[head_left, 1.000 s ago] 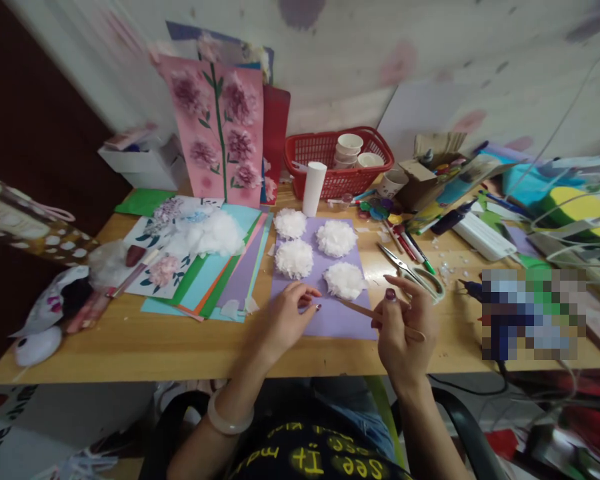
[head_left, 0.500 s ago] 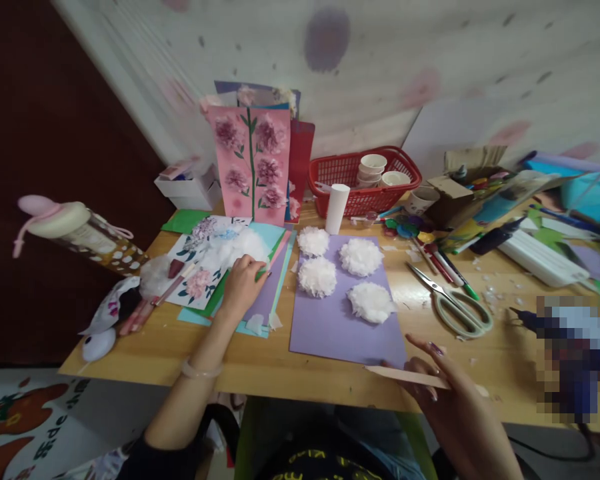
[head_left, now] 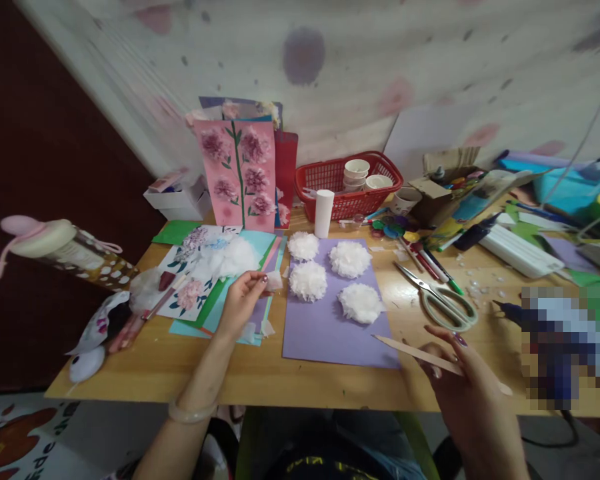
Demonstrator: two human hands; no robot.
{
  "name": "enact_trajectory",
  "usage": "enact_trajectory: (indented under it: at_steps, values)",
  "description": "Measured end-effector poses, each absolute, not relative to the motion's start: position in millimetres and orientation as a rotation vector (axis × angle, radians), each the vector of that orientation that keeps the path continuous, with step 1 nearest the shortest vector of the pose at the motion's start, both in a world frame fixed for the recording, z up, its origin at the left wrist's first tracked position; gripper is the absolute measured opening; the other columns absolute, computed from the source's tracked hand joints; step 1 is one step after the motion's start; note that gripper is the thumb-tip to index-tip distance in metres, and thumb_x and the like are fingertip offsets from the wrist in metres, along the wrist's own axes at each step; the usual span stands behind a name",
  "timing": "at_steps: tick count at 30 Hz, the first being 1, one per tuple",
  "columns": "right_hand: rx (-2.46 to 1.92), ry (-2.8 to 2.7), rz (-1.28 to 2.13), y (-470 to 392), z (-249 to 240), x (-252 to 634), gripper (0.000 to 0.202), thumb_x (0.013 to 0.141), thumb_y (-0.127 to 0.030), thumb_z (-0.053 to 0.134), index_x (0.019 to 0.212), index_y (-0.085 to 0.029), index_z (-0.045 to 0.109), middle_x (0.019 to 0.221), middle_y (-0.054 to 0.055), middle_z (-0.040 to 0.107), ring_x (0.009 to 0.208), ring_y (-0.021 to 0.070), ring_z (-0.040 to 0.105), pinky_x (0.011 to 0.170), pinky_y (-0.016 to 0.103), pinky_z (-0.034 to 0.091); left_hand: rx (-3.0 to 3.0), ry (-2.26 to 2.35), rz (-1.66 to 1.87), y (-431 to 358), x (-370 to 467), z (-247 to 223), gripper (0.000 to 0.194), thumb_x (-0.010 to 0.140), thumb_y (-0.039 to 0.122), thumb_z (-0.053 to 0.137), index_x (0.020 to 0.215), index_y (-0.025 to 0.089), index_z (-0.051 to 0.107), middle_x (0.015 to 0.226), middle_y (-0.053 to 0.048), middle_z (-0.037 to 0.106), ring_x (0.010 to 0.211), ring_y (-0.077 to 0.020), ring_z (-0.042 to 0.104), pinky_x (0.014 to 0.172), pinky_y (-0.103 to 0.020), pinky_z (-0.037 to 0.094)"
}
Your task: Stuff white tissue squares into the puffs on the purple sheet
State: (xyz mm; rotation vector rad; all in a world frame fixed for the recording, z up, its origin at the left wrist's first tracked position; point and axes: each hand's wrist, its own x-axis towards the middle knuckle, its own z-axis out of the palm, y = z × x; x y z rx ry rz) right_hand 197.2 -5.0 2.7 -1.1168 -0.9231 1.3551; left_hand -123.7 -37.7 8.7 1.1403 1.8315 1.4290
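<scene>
Between thumb and fingers, my left hand (head_left: 244, 297) pinches a small square of thin white tissue paper (head_left: 275, 281). It hovers over the stacked coloured sheets, left of a purple sheet (head_left: 330, 343). Several fluffy white paper flowers (head_left: 350, 259) lie on that sheet. My right hand (head_left: 463, 373) grips a flat, pointed wooden stick (head_left: 410, 350), its tip over the purple sheet's lower right part. A loose heap of white tissue pieces (head_left: 237, 257) rests on the sheets behind my left hand.
Scissors (head_left: 445, 303) and a blurred-out tool with a dark nozzle (head_left: 510, 311) lie on the right. A white cylinder (head_left: 323, 215) stands before a red basket (head_left: 310, 183) of paper cups. A pink flower card (head_left: 237, 177) leans at the back. A bottle (head_left: 75, 253) lies left.
My left hand has come away from the tissue heap with a white piece in its fingers. My right hand still holds the stick, now angled slightly more downward to the right. The view has shifted.
</scene>
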Motion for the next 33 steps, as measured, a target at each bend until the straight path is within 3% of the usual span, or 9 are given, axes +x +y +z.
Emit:
enact_trajectory:
  at_steps: [4,9,13,21,26,33]
  values:
    - [-1.168,-0.978,1.370,-8,13,170,0.039,0.087,-0.057,0.060,0.077,-0.021,0.071,0.059,0.002,0.059,0.057,0.0179,0.057,0.061,0.033,0.048,0.753,1.442,1.433,-52,-80,22,0.040,0.074,0.046,0.075,0.096,0.015,0.061,0.084,-0.005,0.072,0.070,-0.0185,0.073,0.073,-0.035,0.061]
    - [-1.111,-1.033,1.449,-10,13,151,0.039,0.090,-0.058,0.057,0.086,-0.021,0.069,0.063,0.000,0.061,0.057,0.0176,0.057,0.066,0.036,0.047,0.461,1.191,1.365,-66,-40,26,0.051,0.067,0.050,0.085,0.097,0.015,0.065,0.077,-0.005,0.073,0.065,-0.0175,0.072,0.063,-0.029,0.060]
    - [-1.109,-1.031,1.462,-12,11,150,0.038,0.091,-0.057,0.056,0.090,-0.021,0.068,0.062,-0.001,0.059,0.057,0.0171,0.056,0.065,0.035,0.045,0.484,1.201,1.308,-70,-28,23,0.052,0.063,0.042,0.090,0.098,0.014,0.066,0.079,-0.006,0.075,0.069,-0.0158,0.072,0.066,-0.026,0.059]
    - [-1.158,-0.931,1.348,-7,16,159,0.033,0.087,-0.053,0.061,0.090,-0.021,0.065,0.052,-0.003,0.053,0.054,0.0173,0.054,0.060,0.031,0.041,0.513,1.240,1.312,-67,-28,18,0.043,0.068,0.045,0.085,0.092,0.015,0.067,0.080,-0.007,0.077,0.068,-0.0179,0.073,0.069,-0.031,0.061]
    - [-1.178,-0.992,1.452,-8,10,159,0.038,0.087,-0.058,0.059,0.094,-0.021,0.065,0.052,-0.003,0.054,0.055,0.0189,0.054,0.065,0.036,0.044,0.580,1.229,1.262,-62,-25,13,0.043,0.071,0.053,0.081,0.086,0.015,0.068,0.077,-0.006,0.075,0.067,-0.0181,0.072,0.068,-0.031,0.062]
    - [-1.214,-1.060,1.482,-9,8,160,0.040,0.088,-0.061,0.056,0.097,-0.022,0.064,0.048,-0.005,0.051,0.057,0.0202,0.054,0.074,0.041,0.047,0.607,1.235,1.210,-59,-21,12,0.041,0.077,0.053,0.075,0.095,0.016,0.069,0.073,-0.004,0.074,0.067,-0.0183,0.073,0.069,-0.030,0.061]
